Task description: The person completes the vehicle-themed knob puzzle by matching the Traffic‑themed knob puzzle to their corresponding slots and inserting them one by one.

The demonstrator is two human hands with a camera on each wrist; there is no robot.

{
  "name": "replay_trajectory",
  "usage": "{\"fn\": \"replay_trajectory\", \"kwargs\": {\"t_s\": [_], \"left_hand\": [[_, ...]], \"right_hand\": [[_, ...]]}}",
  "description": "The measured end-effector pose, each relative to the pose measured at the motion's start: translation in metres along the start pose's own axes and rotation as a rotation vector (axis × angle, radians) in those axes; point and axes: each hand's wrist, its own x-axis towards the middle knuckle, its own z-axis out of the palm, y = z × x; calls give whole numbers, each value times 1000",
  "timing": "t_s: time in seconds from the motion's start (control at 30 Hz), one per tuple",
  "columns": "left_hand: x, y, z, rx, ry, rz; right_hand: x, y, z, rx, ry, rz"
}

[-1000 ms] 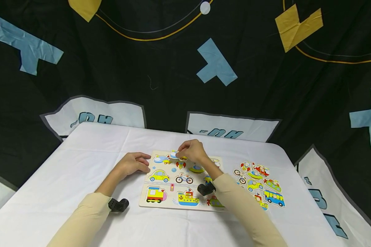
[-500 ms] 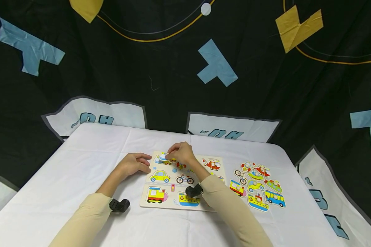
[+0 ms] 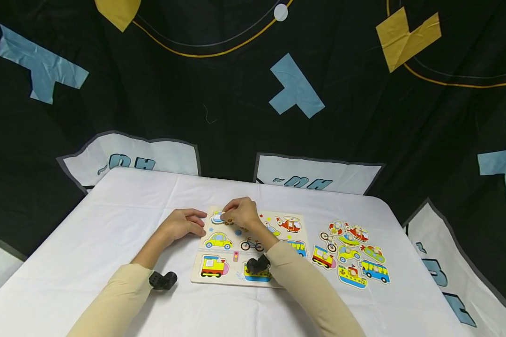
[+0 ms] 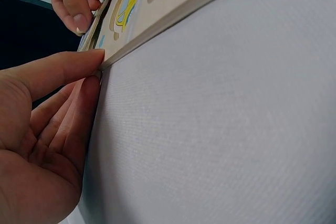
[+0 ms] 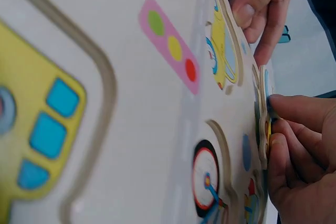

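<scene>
My right hand point(image 3: 243, 214) pinches a puzzle piece point(image 3: 217, 217) in white, blue and yellow at the wooden puzzle board's point(image 3: 236, 271) far left corner. The piece lies over the top left slot, partly covered by the fingers. Seen from the right wrist, the thumb and fingers hold this thin piece point(image 5: 263, 124) close against the board surface. At the board's left edge, my left hand point(image 3: 181, 225) holds the rim. Its thumb touches the edge from above in the left wrist view, and the bent fingers point(image 4: 86, 100) lie just below it.
Right of the board, several loose knobbed pieces lie in a cluster, among them a bus point(image 3: 374, 270), a ship point(image 3: 351, 277), a train point(image 3: 323, 257) and a bicycle point(image 3: 328, 241). A white cloth covers the table point(image 3: 122, 224). Behind it hangs a black curtain point(image 3: 219, 107).
My right hand has moved left and slightly nearer with the piece, from the board's far middle to the top left slot. The left hand stays at the board's edge.
</scene>
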Motion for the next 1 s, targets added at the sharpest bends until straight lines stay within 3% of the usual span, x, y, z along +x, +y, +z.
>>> {"fn": "replay_trajectory", "kwargs": {"t_s": [1.0], "left_hand": [[-2, 0, 1, 6, 7, 0]], "right_hand": [[-8, -6, 16, 48, 120, 48]]}}
